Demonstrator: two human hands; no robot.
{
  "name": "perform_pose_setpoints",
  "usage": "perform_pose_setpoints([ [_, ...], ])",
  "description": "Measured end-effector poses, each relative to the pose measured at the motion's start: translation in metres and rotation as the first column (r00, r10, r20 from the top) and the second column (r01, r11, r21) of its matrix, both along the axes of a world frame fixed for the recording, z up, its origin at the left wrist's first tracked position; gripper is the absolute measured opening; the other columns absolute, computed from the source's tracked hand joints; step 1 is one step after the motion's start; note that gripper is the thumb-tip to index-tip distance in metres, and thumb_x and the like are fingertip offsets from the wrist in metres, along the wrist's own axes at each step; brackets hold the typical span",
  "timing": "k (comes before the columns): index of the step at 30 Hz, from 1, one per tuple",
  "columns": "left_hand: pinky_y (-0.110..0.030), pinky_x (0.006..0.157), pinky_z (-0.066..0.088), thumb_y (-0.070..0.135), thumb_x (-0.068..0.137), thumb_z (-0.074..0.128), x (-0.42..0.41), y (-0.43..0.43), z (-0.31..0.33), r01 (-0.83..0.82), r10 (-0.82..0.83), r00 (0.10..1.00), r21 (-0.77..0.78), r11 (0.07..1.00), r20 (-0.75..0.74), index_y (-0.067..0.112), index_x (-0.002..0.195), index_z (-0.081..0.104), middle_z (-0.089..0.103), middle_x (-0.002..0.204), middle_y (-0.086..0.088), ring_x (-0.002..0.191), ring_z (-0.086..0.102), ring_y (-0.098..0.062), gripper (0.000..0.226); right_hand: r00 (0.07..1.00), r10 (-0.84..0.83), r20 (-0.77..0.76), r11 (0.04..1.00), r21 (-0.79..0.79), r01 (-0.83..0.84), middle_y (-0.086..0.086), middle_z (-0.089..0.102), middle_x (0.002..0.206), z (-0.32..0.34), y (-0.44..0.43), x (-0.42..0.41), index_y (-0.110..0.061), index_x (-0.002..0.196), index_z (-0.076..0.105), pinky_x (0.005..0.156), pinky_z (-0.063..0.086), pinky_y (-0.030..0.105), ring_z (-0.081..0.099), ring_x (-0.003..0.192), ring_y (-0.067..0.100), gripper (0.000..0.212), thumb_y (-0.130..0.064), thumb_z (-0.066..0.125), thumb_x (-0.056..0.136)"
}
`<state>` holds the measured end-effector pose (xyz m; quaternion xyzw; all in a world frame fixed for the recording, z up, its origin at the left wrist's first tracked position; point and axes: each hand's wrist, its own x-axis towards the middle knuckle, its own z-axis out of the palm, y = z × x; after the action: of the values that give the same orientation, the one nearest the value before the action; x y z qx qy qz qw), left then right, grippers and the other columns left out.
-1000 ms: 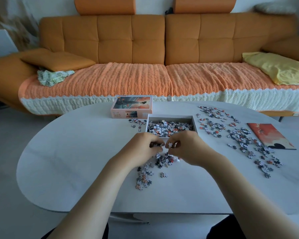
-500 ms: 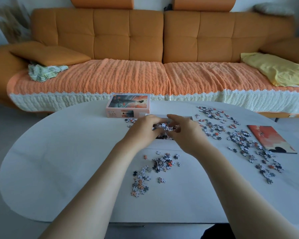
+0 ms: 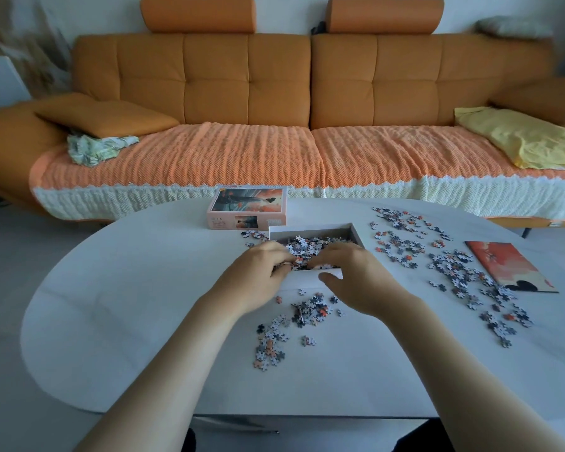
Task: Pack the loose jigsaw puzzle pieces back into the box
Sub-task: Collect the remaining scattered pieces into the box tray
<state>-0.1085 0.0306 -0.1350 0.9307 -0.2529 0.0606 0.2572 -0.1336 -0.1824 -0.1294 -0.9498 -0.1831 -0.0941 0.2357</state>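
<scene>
1. My left hand (image 3: 258, 272) and right hand (image 3: 356, 272) meet over the near edge of the open white box (image 3: 357, 232), which sits on the white table (image 3: 137, 305) straight ahead of me.
2. The fingers (image 3: 282, 256) of my left hand curl down into the heap of puzzle pieces in the box (image 3: 307, 243). They touch the pieces, but I cannot tell whether they grip any.
3. My right fingers curl down into the same heap, facing the left ones. My right thumb (image 3: 330, 279) stretches along the outside of the box's near wall. I cannot tell if this hand holds pieces either.
4. A small loose pile (image 3: 307, 312) lies on the table just in front of the box, between my wrists, and a second cluster (image 3: 269, 349) trails from it toward me.
5. A wide scatter of pieces (image 3: 454, 265) spreads over the table to the right of the box, and a few more lie at its left far corner.
6. The box lid (image 3: 248, 208), printed with the puzzle picture, stands just behind the box to the left.
7. A printed reference picture (image 3: 509, 265) in orange tones lies flat at the right edge of the scatter.
8. Beyond the table stands an orange sofa (image 3: 242, 93) with a knitted cover, a yellow blanket (image 3: 519, 138) on its right and a crumpled cloth (image 3: 95, 148) on its left.
</scene>
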Motion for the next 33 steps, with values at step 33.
perform_pose_setpoints([
  [33, -0.030, 0.099, 0.041, 0.040, 0.087, 0.068, -0.056, 0.027, 0.000, 0.094, 0.009, 0.932, 0.264, 0.960, -0.363, 0.028, 0.147, 0.040, 0.038, 0.121, 0.010, 0.111, 0.046, -0.008, 0.067, 0.944, -0.081, -0.320, 0.971, -0.240, 0.002, -0.001, 0.044, 0.118, -0.006, 0.040, -0.038, -0.029, 0.121, 0.061, 0.088, 0.049, 0.036, 0.053, 0.101, 0.019, 0.049, -0.054, 0.069, 0.079],
])
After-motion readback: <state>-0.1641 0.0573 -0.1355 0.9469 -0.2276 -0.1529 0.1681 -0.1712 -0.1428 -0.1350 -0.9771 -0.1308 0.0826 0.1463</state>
